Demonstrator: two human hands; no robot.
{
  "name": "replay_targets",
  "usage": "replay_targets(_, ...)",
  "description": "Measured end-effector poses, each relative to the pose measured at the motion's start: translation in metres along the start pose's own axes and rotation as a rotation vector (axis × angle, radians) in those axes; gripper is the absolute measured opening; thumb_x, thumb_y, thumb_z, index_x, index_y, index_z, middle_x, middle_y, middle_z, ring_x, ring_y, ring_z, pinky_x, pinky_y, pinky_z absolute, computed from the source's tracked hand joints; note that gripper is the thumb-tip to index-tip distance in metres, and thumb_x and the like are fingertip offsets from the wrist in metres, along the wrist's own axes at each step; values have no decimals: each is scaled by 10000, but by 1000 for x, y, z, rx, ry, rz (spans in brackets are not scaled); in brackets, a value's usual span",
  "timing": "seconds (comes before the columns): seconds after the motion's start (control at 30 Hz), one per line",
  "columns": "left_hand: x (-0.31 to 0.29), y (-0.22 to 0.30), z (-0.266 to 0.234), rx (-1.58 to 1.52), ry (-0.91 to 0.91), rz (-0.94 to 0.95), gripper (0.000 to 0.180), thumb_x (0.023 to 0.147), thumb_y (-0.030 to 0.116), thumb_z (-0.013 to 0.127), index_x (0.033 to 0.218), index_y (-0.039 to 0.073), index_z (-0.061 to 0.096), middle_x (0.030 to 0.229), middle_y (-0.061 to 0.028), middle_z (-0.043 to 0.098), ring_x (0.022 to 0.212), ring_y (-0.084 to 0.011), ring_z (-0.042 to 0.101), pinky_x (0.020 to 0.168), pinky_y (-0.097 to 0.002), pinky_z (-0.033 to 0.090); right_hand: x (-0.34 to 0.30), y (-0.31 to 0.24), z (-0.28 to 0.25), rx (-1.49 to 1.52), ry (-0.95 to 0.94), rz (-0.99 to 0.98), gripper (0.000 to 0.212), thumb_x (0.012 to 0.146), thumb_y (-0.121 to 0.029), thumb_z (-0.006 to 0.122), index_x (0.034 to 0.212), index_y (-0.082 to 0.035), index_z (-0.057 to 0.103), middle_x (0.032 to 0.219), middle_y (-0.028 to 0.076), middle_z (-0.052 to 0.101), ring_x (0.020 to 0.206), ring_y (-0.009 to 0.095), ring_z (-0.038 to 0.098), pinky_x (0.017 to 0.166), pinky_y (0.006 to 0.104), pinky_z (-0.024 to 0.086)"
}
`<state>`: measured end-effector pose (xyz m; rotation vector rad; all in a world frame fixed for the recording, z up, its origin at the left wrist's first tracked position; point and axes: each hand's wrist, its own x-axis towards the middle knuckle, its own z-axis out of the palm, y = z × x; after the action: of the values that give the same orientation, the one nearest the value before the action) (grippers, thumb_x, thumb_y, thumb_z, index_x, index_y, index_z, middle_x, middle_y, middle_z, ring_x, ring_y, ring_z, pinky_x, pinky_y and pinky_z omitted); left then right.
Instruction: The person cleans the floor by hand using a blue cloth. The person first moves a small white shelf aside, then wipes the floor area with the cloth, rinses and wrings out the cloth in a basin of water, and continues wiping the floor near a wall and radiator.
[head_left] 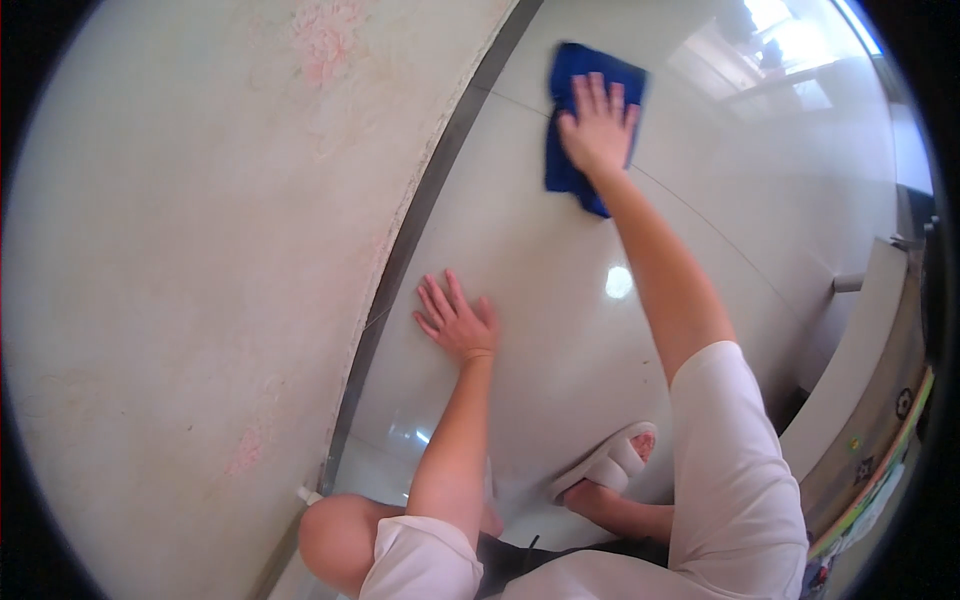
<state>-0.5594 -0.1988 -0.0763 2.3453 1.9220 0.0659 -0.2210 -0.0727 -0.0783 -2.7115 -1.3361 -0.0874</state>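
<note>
A dark blue cloth lies spread on the glossy pale tiled floor, toward the far side. My right hand presses flat on top of it with fingers outstretched, the arm reaching well forward. Nearer and to the left, my left hand rests palm down on the bare tile, fingers spread, close to the dark baseboard. It holds nothing. Part of the cloth is hidden under my right hand.
Along the left runs a pale wall with pink flower patterns. My foot in a light slipper stands on the floor below. At the right is a low piece of furniture with a pale side board and patterned fabric.
</note>
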Motion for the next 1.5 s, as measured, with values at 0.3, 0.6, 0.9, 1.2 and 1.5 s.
replay_targets(0.3, -2, -2, 0, -56, 92, 18, 808, 971, 561, 383, 1584, 50, 257, 1649, -210, 210, 1531, -380, 189, 1201, -593, 152, -127, -106, -33, 286, -195, -641, 726, 897, -429, 581, 1553, -186, 387, 1635, 29, 319, 1513, 312, 245, 1234, 569, 112)
replay_targets(0.6, -7, -11, 6, -271, 262, -6, 876, 989, 627, 304, 1576, -16, 212, 1627, -262, 222, 1510, -409, 228, 1196, -574, 195, -169, -78, -35, 455, -326, -1010, 702, 846, -373, 632, 1512, -235, 456, 1602, 8, 380, 1508, 275, 275, 1237, 544, 150)
replay_targets(0.9, -2, -5, 2, -229, 194, 33, 839, 989, 579, 337, 1582, -1, 214, 1637, -233, 225, 1531, -370, 192, 1208, -561, 170, -35, -63, 0, 193, 138, -60, 584, 966, -361, 495, 1523, -194, 436, 1620, 34, 352, 1511, 308, 269, 1218, 579, 150)
replay_targets(1.2, -5, 2, 10, -193, 150, 1, 811, 1000, 573, 354, 1565, 0, 252, 1614, -213, 279, 1513, -372, 230, 1198, -572, 181, -131, -180, -9, 1315, -103, 26, 663, 985, -150, 456, 1581, -3, 206, 1645, 198, 234, 1531, 358, 182, 1245, 490, 81)
replay_targets(1.5, -10, -10, 26, -90, 102, -4, 888, 943, 584, 424, 1559, -27, 231, 1593, -230, 313, 1492, -364, 284, 1199, -578, 186, -187, -161, -38, 1462, -547, -305, 695, 966, -97, 470, 1591, -14, 178, 1675, 210, 111, 1556, 337, 100, 1255, 389, 105)
